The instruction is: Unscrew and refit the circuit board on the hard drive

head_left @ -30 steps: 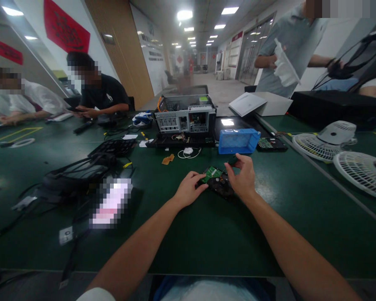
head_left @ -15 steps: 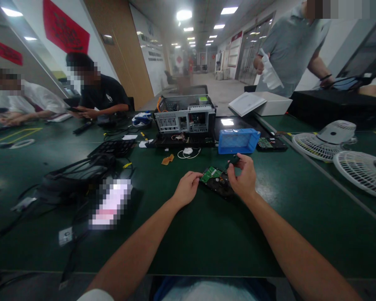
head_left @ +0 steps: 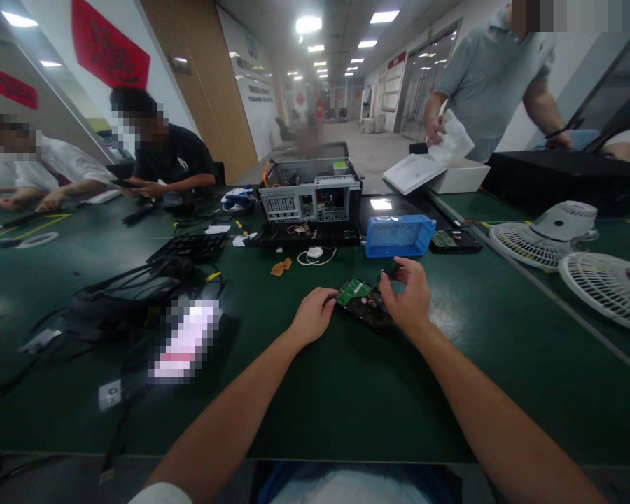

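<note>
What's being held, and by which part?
Right hand: small dark object, pinched between thumb and fingers; which part is too small to tell. Left hand: fingertips at the left end of the board; can't tell if gripping.

Both forearms [head_left: 231,413] reach from the lower edge toward mid-frame. Left hand [head_left: 315,315]: below centre, fingers bent. Right hand [head_left: 409,294]: right of centre, curled, thumb opposing fingers.

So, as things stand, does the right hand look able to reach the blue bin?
Probably yes: the blue bin stands just beyond the right hand, with nothing visible blocking the way, though this hand is holding a small dark object.
</note>
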A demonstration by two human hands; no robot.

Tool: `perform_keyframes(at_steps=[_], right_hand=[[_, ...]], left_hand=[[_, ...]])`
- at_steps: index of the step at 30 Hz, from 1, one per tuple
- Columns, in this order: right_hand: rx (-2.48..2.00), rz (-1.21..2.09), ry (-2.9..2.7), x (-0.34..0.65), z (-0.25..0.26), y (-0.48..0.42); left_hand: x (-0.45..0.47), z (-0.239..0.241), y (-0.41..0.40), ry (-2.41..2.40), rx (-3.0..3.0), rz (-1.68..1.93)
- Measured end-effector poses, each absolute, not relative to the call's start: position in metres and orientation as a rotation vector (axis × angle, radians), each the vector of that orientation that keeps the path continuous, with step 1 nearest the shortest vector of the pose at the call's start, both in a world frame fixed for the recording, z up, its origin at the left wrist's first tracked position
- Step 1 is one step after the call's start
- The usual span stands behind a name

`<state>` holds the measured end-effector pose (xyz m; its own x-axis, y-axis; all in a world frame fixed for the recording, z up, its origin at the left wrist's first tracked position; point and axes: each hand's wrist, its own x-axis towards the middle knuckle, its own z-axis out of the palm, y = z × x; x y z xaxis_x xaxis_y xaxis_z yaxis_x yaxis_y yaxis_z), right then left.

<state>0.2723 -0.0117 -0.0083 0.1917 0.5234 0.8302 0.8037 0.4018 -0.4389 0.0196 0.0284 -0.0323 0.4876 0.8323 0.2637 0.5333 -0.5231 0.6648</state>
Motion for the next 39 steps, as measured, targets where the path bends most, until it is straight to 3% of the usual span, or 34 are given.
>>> perform_keyframes(at_steps=[39], right_hand=[[-1.249,-0.289,-1.522,0.280,-0.004,-0.008]], left_hand=[[0.019,-0.029,0.027,1.138,2.222,0.757]])
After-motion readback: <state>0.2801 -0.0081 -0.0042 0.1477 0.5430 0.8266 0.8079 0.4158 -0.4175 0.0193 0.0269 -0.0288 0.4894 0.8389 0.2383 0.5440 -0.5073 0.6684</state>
